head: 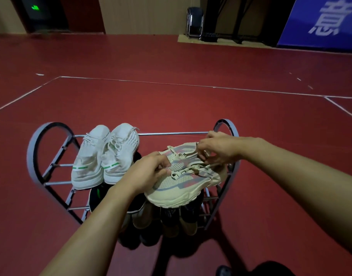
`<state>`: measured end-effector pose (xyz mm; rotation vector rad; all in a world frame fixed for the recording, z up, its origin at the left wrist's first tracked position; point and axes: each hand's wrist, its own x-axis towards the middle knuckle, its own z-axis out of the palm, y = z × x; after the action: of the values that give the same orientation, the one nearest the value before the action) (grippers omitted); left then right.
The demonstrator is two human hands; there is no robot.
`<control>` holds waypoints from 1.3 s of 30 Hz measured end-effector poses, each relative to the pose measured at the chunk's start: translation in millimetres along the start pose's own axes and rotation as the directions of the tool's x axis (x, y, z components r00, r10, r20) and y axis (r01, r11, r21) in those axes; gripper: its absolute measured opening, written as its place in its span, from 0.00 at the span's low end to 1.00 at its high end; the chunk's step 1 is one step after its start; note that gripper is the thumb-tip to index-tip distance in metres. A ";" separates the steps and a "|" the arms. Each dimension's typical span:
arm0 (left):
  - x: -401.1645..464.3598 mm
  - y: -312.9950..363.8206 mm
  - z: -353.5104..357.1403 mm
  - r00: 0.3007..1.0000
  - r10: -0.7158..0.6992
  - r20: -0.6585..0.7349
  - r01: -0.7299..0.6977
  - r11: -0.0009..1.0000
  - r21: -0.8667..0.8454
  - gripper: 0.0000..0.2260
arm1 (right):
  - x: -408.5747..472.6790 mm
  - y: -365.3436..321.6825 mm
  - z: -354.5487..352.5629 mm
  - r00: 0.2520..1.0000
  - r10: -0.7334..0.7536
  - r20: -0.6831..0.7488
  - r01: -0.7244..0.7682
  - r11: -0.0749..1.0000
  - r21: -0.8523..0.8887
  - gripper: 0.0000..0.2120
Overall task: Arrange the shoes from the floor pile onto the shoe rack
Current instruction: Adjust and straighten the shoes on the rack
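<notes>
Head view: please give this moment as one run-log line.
beige shoe: on rack top, right | left hand: pinching laces | right hand: pinching laces | white pair: on rack top, left

Cream, pink-and-grey-patched sneaker; red floor

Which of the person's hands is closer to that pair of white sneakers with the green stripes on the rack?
The left. The left hand sits just right of the white sneakers, gripping the beige shoe at its laces. The right hand holds the same shoe's far end, farther away.
</notes>
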<state>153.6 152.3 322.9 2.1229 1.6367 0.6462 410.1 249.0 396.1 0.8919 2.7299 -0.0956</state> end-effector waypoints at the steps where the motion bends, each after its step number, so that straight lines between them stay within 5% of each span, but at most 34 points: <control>1: 0.4 -1.0 -0.3 1.000 -0.002 -0.008 0.002 1.000 -0.002 0.04 | -0.7 0.5 -3.0 0.999 -0.021 0.029 0.022 0.999 -0.029 0.02; 11: 3.1 -4.2 -0.1 0.998 -0.033 -0.055 0.034 0.999 0.014 0.03 | -19.0 4.5 -26.8 0.974 -0.017 0.226 0.075 0.964 -0.254 0.15; 24: 9.8 9.3 0.8 0.934 -0.041 -0.355 0.087 0.989 0.115 0.03 | -41.2 -16.5 -19.6 0.980 0.154 -0.127 -0.103 0.934 0.343 0.23; 32: -0.6 9.8 -8.0 0.892 -0.173 -0.417 0.175 0.984 -0.034 0.10 | -53.2 -19.8 -16.1 0.852 0.357 -0.384 -0.161 0.875 0.456 0.24; 39: -7.6 11.0 -11.3 0.898 -0.253 -0.359 0.223 0.967 -0.123 0.13 | -12.5 -68.2 -0.3 0.593 0.635 -0.496 -0.335 0.754 0.565 0.22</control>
<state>154.2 142.4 337.3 1.7784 1.9915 1.0632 379.5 186.8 398.5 2.1892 2.9607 -0.3129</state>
